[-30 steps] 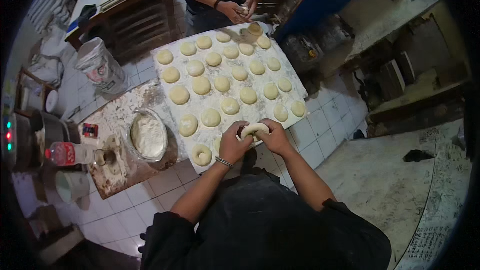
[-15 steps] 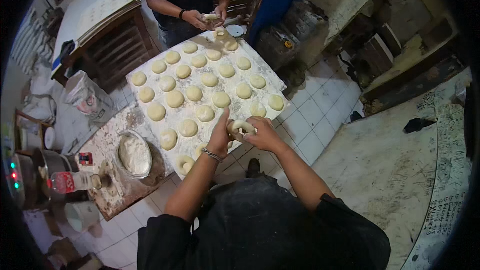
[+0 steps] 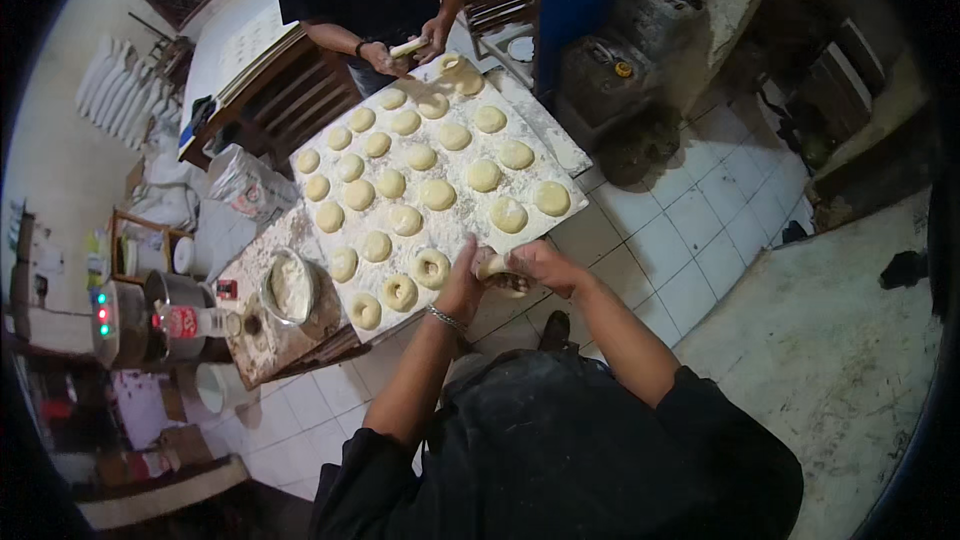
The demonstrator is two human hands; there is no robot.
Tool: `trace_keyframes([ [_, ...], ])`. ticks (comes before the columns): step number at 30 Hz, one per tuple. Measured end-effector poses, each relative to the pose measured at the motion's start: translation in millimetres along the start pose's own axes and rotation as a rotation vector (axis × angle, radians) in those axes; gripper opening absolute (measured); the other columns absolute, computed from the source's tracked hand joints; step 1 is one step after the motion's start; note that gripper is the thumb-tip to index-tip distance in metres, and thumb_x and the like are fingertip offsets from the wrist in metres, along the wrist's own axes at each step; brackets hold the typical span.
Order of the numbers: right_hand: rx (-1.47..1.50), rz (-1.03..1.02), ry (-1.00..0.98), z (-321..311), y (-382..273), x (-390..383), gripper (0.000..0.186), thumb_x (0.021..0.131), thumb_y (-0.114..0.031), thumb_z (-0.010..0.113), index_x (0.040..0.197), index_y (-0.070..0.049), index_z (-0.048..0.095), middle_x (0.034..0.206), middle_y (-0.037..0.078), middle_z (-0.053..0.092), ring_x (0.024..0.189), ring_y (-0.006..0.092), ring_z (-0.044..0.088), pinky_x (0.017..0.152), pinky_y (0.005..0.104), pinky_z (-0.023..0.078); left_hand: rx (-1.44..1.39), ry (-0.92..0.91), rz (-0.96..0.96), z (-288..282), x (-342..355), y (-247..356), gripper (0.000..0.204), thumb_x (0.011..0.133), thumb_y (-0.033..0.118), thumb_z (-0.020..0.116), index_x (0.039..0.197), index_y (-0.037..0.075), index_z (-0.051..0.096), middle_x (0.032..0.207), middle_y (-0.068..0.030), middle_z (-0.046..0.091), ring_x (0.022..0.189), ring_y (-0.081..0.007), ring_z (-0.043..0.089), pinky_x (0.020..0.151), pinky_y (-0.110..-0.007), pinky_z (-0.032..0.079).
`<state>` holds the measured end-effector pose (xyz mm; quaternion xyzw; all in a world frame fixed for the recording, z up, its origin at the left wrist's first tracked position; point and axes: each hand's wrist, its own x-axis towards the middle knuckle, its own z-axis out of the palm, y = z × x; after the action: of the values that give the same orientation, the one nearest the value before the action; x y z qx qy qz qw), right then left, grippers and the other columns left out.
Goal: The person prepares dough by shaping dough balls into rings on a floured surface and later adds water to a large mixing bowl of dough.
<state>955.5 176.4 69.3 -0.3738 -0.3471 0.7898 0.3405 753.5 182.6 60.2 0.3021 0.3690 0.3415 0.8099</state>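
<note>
Just past the near edge of the floured board (image 3: 470, 225), my left hand (image 3: 462, 285) and my right hand (image 3: 546, 268) hold a pale dough ring (image 3: 493, 266) between them. Fingers of both hands are closed round it, and the ring is tipped so its rim faces me. Left of my hands, three dough rings lie on the board, the closest being a floury dough ring (image 3: 431, 268). Rows of flattened dough rounds (image 3: 437, 194) cover much of the board beyond.
Across the board, another person's hands (image 3: 405, 55) hold a dough ring. A metal bowl of flour (image 3: 290, 287) stands on the stained side table (image 3: 262, 350) at left, near a plastic bottle (image 3: 195, 321). Tiled floor (image 3: 640, 250) lies to the right.
The view has swung, shifting the board in the picture. The dough ring in my hands has tipped from open-faced to nearly edge-on. The other person's ring has also turned edge-on.
</note>
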Motion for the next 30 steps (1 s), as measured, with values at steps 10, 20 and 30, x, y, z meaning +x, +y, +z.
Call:
trace_keyframes([
  [10, 0.036, -0.112, -0.152, -17, 7, 15, 0.021, 0.082, -0.008, 0.071, 0.101, 0.001, 0.067, 0.088, 0.003, 0.068, 0.08, 0.0105, 0.063, 0.072, 0.0273, 0.051, 0.561, -0.22, -0.045, 17, -24, 28, 0.029, 0.086, 0.018, 0.069, 0.106, -0.002, 0.064, 0.09, -0.0061, 0.066, 0.082, -0.0139, 0.061, 0.077, -0.029, 0.049],
  [20, -0.173, 0.079, 0.165, -8, 51, 61, 0.017, 0.081, -0.005, 0.063, 0.096, 0.001, 0.067, 0.083, 0.002, 0.066, 0.076, 0.0085, 0.058, 0.068, 0.0239, 0.046, 0.222, 0.082, -0.142, -102, 37, 26, 0.013, 0.084, 0.005, 0.063, 0.094, -0.002, 0.066, 0.083, -0.0075, 0.069, 0.074, -0.0134, 0.065, 0.07, -0.027, 0.053],
  [30, -0.747, 0.101, 0.811, 2, 88, 88, 0.036, 0.082, -0.021, 0.079, 0.104, 0.003, 0.065, 0.089, 0.009, 0.068, 0.087, 0.0144, 0.065, 0.077, 0.0266, 0.053, 1.167, 0.253, 0.378, -163, 71, 39, 0.041, 0.078, 0.026, 0.075, 0.103, -0.004, 0.065, 0.092, -0.0226, 0.064, 0.082, -0.0341, 0.066, 0.074, -0.04, 0.053],
])
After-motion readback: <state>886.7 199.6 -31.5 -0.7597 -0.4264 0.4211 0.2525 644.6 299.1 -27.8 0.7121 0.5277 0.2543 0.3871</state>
